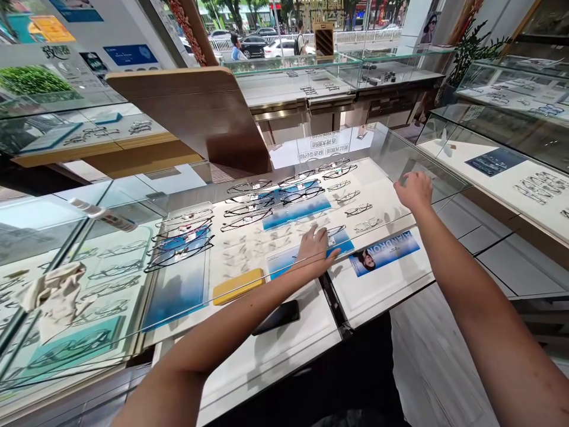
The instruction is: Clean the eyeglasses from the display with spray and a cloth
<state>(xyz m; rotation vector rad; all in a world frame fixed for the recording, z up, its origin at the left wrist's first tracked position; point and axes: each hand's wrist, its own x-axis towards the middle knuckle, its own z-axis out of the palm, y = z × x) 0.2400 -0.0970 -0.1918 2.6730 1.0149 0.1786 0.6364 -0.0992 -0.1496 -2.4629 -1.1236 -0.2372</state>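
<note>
Left hand (313,249) reaching over desk (372,171), fingers spread, glasses (338,229) lying just right of them. Yellow case (239,286) lying left of same fingers. Right hand (416,190) reaching too; cannot tell whether fingers pinching.

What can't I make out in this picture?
All in the head view:
Whether the left hand holds the glasses beside it: the hand hides part of them.
What the right hand touches: its fingertips are too small to judge.
The full outline of the dark phone-like object: the left forearm covers part.
Small print on the white tube: too small.
Both upper arms: cut off by the picture's edges.
</note>
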